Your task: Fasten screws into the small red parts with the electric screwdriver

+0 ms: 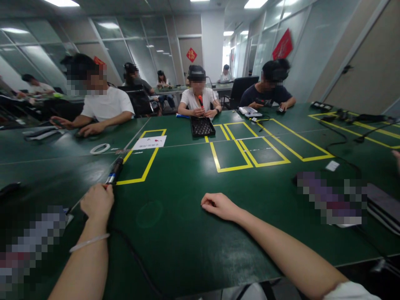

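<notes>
My left hand (97,201) is closed on the near end of a black cylindrical tool (114,170) with a silver and blue band. The tool points away from me over the green table (181,179), beside the yellow tape outline on the left. A dark cord (133,250) runs over the table below this hand; where it joins is hidden. My right hand (220,206) rests on the table with its fingers curled in loosely, and nothing shows in them. It lies apart from the other things, nearest to the yellow tape rectangles (234,169).
A printed sheet (150,142) and a white ring (100,148) lie at left. Across the table, a person holds a red-tipped object above a black tray (203,127). Other people sit on both sides. Cables (340,135) cross the right side.
</notes>
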### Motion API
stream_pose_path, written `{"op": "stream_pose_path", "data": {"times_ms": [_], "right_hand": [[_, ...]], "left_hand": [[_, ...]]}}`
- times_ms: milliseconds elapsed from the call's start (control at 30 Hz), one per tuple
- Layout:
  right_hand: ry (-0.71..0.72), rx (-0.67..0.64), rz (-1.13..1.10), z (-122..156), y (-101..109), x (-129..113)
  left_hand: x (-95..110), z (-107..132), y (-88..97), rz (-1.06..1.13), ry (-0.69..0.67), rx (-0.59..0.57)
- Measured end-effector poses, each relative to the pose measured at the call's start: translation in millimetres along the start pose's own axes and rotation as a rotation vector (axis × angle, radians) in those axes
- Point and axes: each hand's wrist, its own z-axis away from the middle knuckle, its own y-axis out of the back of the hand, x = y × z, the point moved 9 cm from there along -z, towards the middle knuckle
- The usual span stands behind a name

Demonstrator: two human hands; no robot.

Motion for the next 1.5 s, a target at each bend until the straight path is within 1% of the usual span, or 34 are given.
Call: {"op": "stream_pose_path", "data": {"times_ms": [67, 133, 167, 200, 233, 267, 300, 333, 367, 400, 467, 500, 533, 600, 700, 833, 933, 1067, 1133, 1200, 1267, 1433, 1500], "right_hand": [[-0.004, 0.001, 0.002, 0, 0, 0], [-0.006, 0.003, 0.007, -1, 0, -1], [-0.005, 0.004, 0.011, -1, 0, -1], [-0.004, 0.007, 0.016, -2, 0, -2], [-0.004, 0.01, 0.023, -2, 0, -2], [-0.006, 0.011, 0.03, -2, 1, -2], [-0.007, 0.011, 0.037, -2, 1, -2], [-0.008, 0.009, 0.039, -3, 1, -2], [-0.009, 0.006, 0.035, -3, 0, -2], [-0.009, 0.005, 0.024, -3, 0, -2], [-0.01, 0.018, -0.02, -2, 1, -1], [-0.011, 0.03, -0.049, -2, 1, -1], [-0.009, 0.052, -0.077, -2, 3, 0], [0.006, 0.071, -0.128, -2, 3, -1], [0.036, 0.042, -0.151, -1, -3, -3], [0.053, 0.036, -0.086, -1, -6, -5], [0.027, 0.057, -0.106, -1, -4, -3], [-0.023, 0.077, -0.186, -1, 0, 3], [-0.036, 0.081, -0.211, -1, 2, 5], [-0.036, 0.085, -0.228, -1, 3, 6], [-0.028, 0.087, -0.248, 0, 4, 5], [-0.03, 0.068, -0.293, -1, 2, 5], [-0.05, 0.061, -0.334, -2, 0, 9]], "left_hand": [[4, 1, 9.2, 0.026, -0.013, 0.087], [19, 6, 18.6, 0.132, -0.061, 0.146], [32, 11, 21.0, 0.24, -0.101, 0.134], [49, 18, 21.2, 0.386, -0.153, 0.084], [71, 28, 20.3, 0.547, -0.211, 0.004], [97, 43, 19.0, 0.742, -0.291, -0.115], [125, 63, 18.1, 0.902, -0.369, -0.255], [154, 86, 19.1, 1.015, -0.463, -0.401], [180, 111, 21.7, 1.071, -0.554, -0.53], [201, 136, 25.8, 1.082, -0.635, -0.622], [228, 178, 33.4, 1.059, -0.763, -0.748], [236, 194, 36.2, 1.047, -0.808, -0.786], [240, 205, 37.7, 1.039, -0.837, -0.812], [241, 219, 37.1, 1.039, -0.863, -0.841], [240, 228, 31.4, 1.041, -0.877, -0.872], [240, 236, 29.8, 1.022, -0.906, -0.903], [240, 236, 37.1, 1.034, -0.914, -0.853], [236, 233, 48.0, 0.999, -0.959, -0.673], [235, 234, 49.2, 0.929, -0.99, -0.595], [235, 235, 48.7, 0.872, -0.999, -0.548], [235, 236, 49.3, 0.871, -0.994, -0.546], [236, 237, 52.1, 0.931, -0.963, -0.634], [236, 237, 51.2, 0.91, -0.967, -0.638]]}}
